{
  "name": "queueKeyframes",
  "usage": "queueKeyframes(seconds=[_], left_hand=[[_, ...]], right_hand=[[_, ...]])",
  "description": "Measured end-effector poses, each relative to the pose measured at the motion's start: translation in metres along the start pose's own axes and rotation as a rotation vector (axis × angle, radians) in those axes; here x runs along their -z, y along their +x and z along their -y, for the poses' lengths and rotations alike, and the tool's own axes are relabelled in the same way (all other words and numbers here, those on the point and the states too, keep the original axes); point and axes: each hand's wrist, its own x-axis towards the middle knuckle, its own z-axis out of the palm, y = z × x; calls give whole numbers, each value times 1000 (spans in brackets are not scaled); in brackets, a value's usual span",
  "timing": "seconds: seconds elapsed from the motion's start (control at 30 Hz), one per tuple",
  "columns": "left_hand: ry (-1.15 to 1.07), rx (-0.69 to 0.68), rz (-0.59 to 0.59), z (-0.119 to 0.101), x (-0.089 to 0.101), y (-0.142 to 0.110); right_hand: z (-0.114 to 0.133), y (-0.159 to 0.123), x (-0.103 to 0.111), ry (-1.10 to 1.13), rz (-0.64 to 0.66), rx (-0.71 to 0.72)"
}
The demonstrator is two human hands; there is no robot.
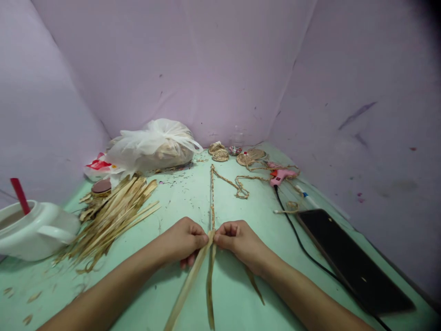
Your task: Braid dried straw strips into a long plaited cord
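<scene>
A thin braid point(212, 197) of dried plant fibre runs straight away from me along the pale green table, then bends back to the right. At its near end my left hand point(189, 241) and my right hand point(237, 241) pinch it from either side, thumbs and fingertips almost touching. Loose flat fibre strips point(211, 285) hang from this point toward me: a wide pale one slants left, a narrower one drops straight down. The tip of a third strip point(255, 285) sticks out below my right hand. My curled fingers partly cover where the strips meet.
On the left lie a pile of dried strips point(120, 216) and a white pot point(37, 230) holding a red stick. Behind them rests a white plastic bag point(155, 145). To the right are a pink glue gun point(281, 177), its black cord point(299, 243), a dark phone-like slab point(354, 262) and coiled woven pieces point(251, 157).
</scene>
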Motion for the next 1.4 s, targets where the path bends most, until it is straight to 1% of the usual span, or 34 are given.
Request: queueKeyframes(seconds=[0.23,0.4,0.5,0.6,0.73,0.87,0.93,1.03,1.1,1.17,1.23,1.3,1.4], left_hand=[[-16,-53,-57,3,-4,4],[-79,-26,-36,4,-2,5],[-153,5,-81,3,-3,5],[-261,70,-109,0,-8,5],[-376,74,-64,-2,-17,3],[-334,87,-146,2,-22,6],[-286,49,-191,5,-23,9],[-175,-80,-279,10,-22,13],[-161,-123,-325,9,-23,12],[-197,-97,-309,6,-25,9],[-243,-39,-246,2,-28,4],[-336,-3,-171,-2,-30,0],[-515,8,-88,-3,-32,0]], right_hand=[[0,0,0,5,3,-13],[1,0,0,3,2,-20],[2,-1,0,16,7,-20],[3,-2,-1,45,14,-1],[2,-3,-3,88,25,8],[3,-5,-5,60,-22,-47],[4,-4,-6,64,-38,-57],[6,-4,-5,76,-43,-85],[7,-4,-5,87,-42,-97],[8,-4,-5,107,-35,-95],[9,-5,-5,123,-31,-97],[9,-5,-6,128,-20,-101],[9,-5,-6,126,-17,-103]])
